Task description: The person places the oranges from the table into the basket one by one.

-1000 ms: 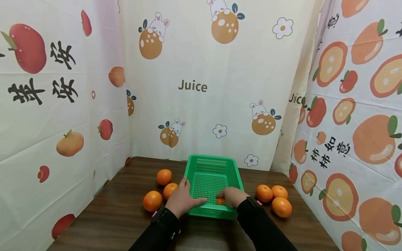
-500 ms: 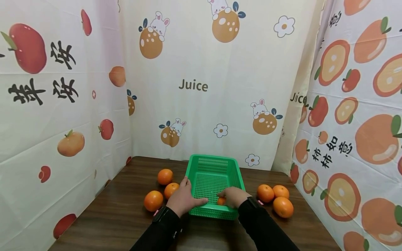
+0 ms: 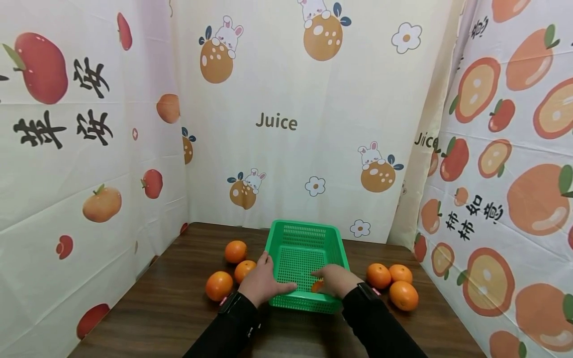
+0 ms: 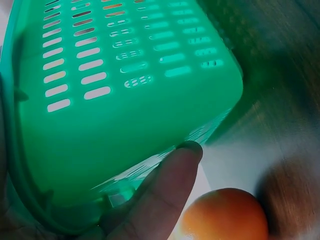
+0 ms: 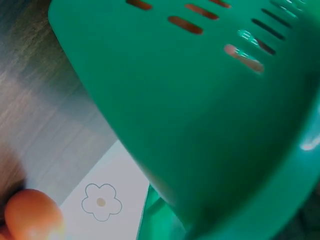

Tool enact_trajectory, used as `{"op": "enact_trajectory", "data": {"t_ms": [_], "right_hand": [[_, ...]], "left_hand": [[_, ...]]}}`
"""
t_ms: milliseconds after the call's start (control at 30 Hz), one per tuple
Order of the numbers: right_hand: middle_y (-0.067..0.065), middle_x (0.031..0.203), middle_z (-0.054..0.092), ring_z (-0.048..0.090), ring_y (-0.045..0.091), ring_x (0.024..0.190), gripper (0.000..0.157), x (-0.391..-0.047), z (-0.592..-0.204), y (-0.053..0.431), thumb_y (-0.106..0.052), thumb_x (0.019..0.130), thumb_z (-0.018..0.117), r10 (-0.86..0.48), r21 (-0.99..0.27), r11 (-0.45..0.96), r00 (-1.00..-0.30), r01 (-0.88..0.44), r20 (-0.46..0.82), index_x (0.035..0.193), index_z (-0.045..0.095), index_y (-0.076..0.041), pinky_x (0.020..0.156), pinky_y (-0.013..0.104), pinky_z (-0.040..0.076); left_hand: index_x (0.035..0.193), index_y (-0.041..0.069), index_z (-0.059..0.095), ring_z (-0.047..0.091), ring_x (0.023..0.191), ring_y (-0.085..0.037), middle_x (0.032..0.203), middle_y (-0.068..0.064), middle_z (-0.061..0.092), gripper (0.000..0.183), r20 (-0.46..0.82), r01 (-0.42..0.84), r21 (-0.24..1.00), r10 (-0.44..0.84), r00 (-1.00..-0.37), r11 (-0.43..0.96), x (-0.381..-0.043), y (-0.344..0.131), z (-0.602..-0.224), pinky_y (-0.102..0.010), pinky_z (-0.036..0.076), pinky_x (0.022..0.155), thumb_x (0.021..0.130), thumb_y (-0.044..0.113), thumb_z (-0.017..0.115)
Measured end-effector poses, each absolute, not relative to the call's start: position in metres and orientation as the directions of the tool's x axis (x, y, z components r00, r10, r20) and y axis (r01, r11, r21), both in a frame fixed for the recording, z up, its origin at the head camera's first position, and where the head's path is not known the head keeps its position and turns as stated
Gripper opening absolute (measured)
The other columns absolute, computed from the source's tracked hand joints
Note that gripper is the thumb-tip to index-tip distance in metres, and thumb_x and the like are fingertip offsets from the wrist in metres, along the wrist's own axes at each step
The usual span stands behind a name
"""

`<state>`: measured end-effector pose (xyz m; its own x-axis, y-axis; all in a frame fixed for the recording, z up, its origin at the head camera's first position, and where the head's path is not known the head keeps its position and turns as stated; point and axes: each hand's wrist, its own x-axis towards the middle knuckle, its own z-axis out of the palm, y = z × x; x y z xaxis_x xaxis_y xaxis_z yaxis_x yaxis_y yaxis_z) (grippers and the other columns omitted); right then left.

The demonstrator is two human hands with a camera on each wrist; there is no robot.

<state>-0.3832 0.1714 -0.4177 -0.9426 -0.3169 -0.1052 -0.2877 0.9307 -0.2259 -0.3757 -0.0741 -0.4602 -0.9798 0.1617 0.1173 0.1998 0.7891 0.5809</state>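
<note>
A green plastic basket [image 3: 309, 297] with slotted walls stands on the table. My left hand [image 3: 261, 283] holds its near left corner, thumb over the near rim and the other fingers along the left side. In the left wrist view a finger [image 4: 170, 190] lies against the outside of the basket wall. My right hand [image 3: 336, 280] reaches inside the basket's near right corner, fingers bent down around an orange [image 3: 318, 285]. Only a small part of that orange shows; the hand covers the rest. In the right wrist view, the basket wall [image 5: 165, 115] hides the hand's fingers except through the slots.
Left of the basket lie three oranges: a far one [image 3: 236, 252], a middle one [image 3: 244, 270] partly behind my left hand, and a near one [image 3: 219, 286]. Three more oranges [image 3: 404, 296] sit together on the right. Printed curtains [image 3: 286, 164] enclose the dark wooden table [image 3: 147, 318].
My right hand has shifted slightly to the right inside the basket, and less of the orange shows beneath it. The left hand and the basket have stayed nearly still.
</note>
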Motion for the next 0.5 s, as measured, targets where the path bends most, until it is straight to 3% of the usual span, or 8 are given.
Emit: {"op": "enact_trajectory", "data": {"t_ms": [300,500], "right_hand": [[0.011,0.140,0.071,0.063,0.021,0.114,0.052,-0.377,-0.408,0.177,-0.025,0.091,0.086,-0.319,-0.254,0.922,-0.946,-0.294,-0.061,0.141,0.072,-0.020,0.104,0.050,0.054],[0.015,0.146,0.064,0.061,0.028,0.127,0.057,-0.372,-0.400,0.182,-0.032,0.093,0.085,-0.269,-0.262,0.934,-0.961,-0.244,-0.063,0.147,0.067,-0.028,0.109,0.056,0.052]], "left_hand": [[0.164,-0.003,0.036,0.055,0.142,-0.044,0.176,-0.021,0.023,0.128,0.104,0.189,0.583,0.158,-0.982,0.790,-0.373,-0.073,-0.456,-0.055,0.057,0.101,0.077,0.081,0.078],[0.164,-0.004,0.035,0.054,0.143,-0.044,0.177,-0.021,0.022,0.128,0.098,0.187,0.591,0.160,-0.982,0.785,-0.371,-0.073,-0.454,-0.056,0.056,0.103,0.077,0.081,0.078]]}}
